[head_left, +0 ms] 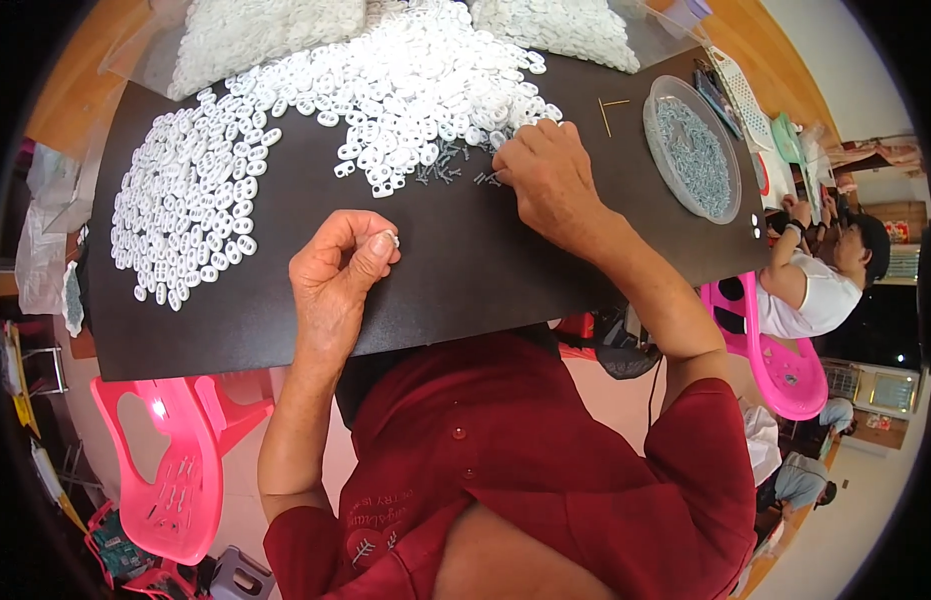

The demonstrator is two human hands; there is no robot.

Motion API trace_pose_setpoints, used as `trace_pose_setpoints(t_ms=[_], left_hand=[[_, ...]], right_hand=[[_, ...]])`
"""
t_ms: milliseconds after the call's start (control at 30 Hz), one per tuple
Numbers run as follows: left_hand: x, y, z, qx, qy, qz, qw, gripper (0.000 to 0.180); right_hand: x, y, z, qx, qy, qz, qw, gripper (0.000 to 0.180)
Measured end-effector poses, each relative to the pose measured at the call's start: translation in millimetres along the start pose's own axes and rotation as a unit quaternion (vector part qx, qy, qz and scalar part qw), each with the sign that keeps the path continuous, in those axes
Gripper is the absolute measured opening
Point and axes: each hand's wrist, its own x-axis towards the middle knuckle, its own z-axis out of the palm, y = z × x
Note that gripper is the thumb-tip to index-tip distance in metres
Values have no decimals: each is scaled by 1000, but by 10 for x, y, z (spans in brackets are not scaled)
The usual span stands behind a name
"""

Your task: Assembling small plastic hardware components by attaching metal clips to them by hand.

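My left hand (pixel 343 262) is closed over the dark table, thumb against bent fingers, with the edge of a small white plastic piece (pixel 394 238) showing at the tips. Further right, my right hand (pixel 553 182) bends its fingers down at the edge of a big heap of white oval two-holed pieces (pixel 415 85). Whatever those fingertips pinch is hidden. Between the hands and the heap lie loose grey screws (pixel 441 166), some right beside my right fingers. On the left, more white two-holed pieces (pixel 190 190) spread out in a separate group.
A round clear tub (pixel 730 212) of grey screws stands at the right. Plastic bags full of white pieces (pixel 265 45) lie at the back. Thin brass-coloured rods (pixel 605 115) rest near the tub. A pink chair (pixel 175 480) stands at left; another person (pixel 815 280) sits at right.
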Motion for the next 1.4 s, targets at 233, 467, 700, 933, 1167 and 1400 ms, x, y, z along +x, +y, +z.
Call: trace_pose_setpoints(t_ms=[233,467,700,933,1167,1400], left_hand=[[-7,10,5,0,18,-1,1000,13],[19,66,22,-42,38,-18,998,12],[-11,128,56,-59,59,-29,996,12],[-44,123,54,-52,58,-30,997,11],[-78,115,62,-23,60,-2,998,10],[-157,71,109,42,94,51,993,9]], right_hand=[[70,-127,4,38,22,5,999,12],[185,-446,-59,265,66,14,962,9],[250,-723,-104,443,-18,86,892,11],[238,-776,-67,482,-49,107,868,12],[241,-820,-88,498,-56,119,857,12],[254,-911,-71,543,-15,127,830,10]])
